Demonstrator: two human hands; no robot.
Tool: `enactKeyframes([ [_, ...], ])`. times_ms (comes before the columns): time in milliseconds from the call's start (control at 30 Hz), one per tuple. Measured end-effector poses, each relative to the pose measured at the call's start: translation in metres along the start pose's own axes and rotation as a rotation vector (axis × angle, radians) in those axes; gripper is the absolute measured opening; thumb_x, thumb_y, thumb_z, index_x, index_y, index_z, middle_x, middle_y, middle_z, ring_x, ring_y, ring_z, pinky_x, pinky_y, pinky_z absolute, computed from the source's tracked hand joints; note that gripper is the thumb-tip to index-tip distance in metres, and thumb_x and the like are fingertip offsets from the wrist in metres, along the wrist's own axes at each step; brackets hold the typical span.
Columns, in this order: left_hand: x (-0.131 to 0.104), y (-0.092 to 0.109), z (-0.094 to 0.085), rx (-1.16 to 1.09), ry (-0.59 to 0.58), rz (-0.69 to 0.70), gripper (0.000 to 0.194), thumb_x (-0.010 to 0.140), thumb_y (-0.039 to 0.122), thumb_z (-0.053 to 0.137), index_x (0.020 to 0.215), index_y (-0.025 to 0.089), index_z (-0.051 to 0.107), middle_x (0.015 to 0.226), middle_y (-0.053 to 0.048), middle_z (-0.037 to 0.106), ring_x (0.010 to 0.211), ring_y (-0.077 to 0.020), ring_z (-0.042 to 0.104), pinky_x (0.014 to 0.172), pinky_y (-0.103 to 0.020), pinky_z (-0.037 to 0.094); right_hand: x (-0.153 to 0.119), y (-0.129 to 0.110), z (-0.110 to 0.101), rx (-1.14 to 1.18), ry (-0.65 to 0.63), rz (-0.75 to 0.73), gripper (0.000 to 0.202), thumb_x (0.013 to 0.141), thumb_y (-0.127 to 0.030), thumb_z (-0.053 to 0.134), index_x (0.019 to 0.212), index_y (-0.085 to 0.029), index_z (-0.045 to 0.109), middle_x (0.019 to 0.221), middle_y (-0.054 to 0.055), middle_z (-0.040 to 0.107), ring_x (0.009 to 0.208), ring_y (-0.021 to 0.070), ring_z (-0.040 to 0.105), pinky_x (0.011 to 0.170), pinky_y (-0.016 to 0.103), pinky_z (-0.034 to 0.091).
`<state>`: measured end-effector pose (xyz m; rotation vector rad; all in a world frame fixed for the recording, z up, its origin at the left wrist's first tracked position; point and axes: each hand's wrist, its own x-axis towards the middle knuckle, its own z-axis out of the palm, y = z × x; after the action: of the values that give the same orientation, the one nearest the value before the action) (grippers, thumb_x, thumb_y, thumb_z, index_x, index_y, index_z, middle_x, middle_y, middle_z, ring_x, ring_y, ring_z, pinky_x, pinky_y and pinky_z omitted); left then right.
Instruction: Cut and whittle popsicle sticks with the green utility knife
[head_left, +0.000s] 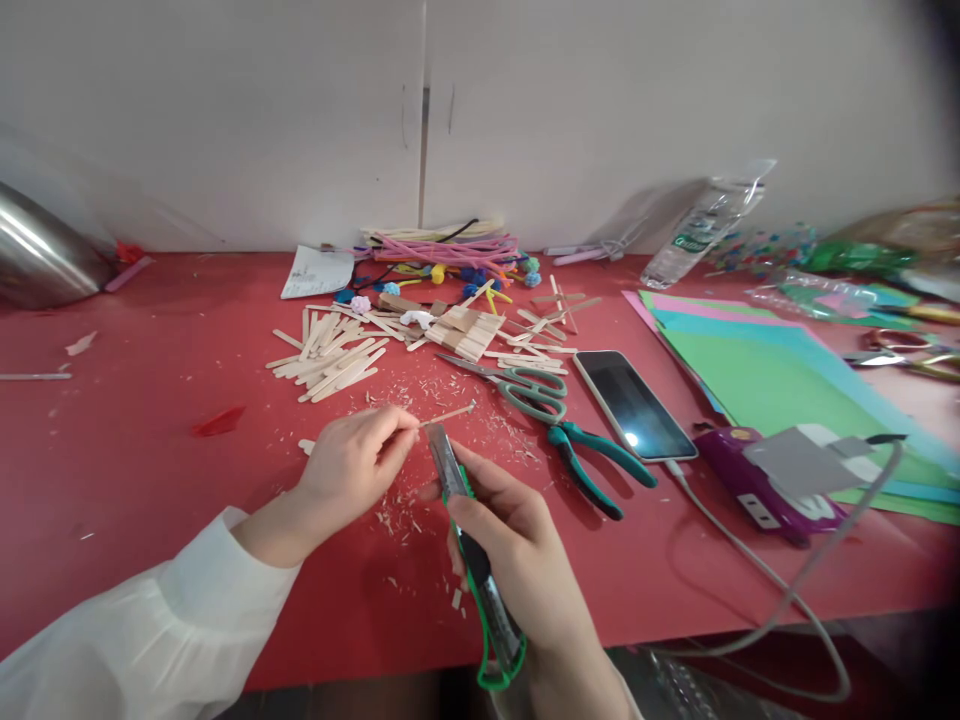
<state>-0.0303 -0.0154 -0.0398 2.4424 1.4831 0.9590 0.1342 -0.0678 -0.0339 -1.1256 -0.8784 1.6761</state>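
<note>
Between the fingertips of my left hand [358,455] is a thin wooden stick [450,413], its far end pointing right. My right hand [517,535] is wrapped round a green and black utility knife [480,570]. The knife's blade end reaches up to the stick, close by my left fingertips; whether it touches cannot be made out. Fine wood shavings [401,515] lie scattered on the red tabletop [315,630] beneath and around both hands. Past my hands lies a loose heap of craft sticks [330,355], with a banded bundle of sticks [466,330] beside it.
Right of my hands are scissors [532,393], teal-handled pliers [600,460], a phone [636,405] on a white cable and a purple power strip [772,485]. Coloured paper [765,360] and a plastic bottle [697,235] lie farther right. Pipe cleaners [442,250] sit by the wall.
</note>
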Motion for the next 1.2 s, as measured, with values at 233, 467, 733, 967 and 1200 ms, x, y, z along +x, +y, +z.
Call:
enactKeyframes([
  [233,0.001,0.001,0.003,-0.022,-0.049,-0.119,0.014,0.085,0.025,0.046,0.074,0.021,0.054,0.062,0.001,0.067,0.05,-0.0131,0.06,0.049,-0.021,0.039,0.001,0.01,0.004,-0.305,0.055,-0.099,0.052,0.077,-0.019,0.051,0.128,-0.017,0.057,0.056,-0.005,0.052,0.04,0.0064,0.037,0.038,0.017,0.034],
  [467,0.001,0.004,0.0,-0.155,-0.095,-0.294,0.014,0.082,0.029,0.049,0.071,0.021,0.052,0.06,0.001,0.068,0.053,-0.015,0.063,0.051,-0.023,0.042,0.003,0.02,0.001,-0.511,0.187,-0.212,0.053,0.077,-0.019,0.051,0.13,-0.02,0.056,0.073,0.002,0.064,0.04,0.0073,0.039,0.035,0.018,0.03],
  [733,0.003,0.002,-0.001,-0.477,-0.122,-0.43,0.014,0.082,0.031,0.051,0.073,0.02,0.052,0.065,0.0,0.069,0.046,-0.011,0.058,0.041,-0.02,0.042,0.001,0.007,0.002,-0.161,0.061,-0.094,0.046,0.077,-0.024,0.055,0.122,-0.019,0.06,0.082,0.002,0.066,0.041,0.0045,0.047,0.038,0.018,0.039],
  [967,0.003,0.006,-0.002,-0.537,-0.111,-0.419,0.012,0.082,0.03,0.052,0.075,0.02,0.053,0.066,-0.001,0.069,0.049,-0.0112,0.06,0.039,-0.02,0.042,0.003,0.004,0.002,-0.053,0.057,-0.086,0.047,0.073,-0.025,0.061,0.12,-0.017,0.06,0.084,0.002,0.068,0.038,0.003,0.048,0.037,0.017,0.04],
  [1200,0.002,0.006,0.001,-0.512,-0.097,-0.401,0.012,0.083,0.029,0.052,0.076,0.02,0.053,0.067,-0.001,0.07,0.053,-0.0122,0.062,0.044,-0.02,0.046,0.003,0.004,0.001,-0.045,0.036,-0.06,0.05,0.074,-0.026,0.059,0.123,-0.016,0.058,0.087,0.004,0.068,0.038,0.0034,0.049,0.037,0.018,0.039],
])
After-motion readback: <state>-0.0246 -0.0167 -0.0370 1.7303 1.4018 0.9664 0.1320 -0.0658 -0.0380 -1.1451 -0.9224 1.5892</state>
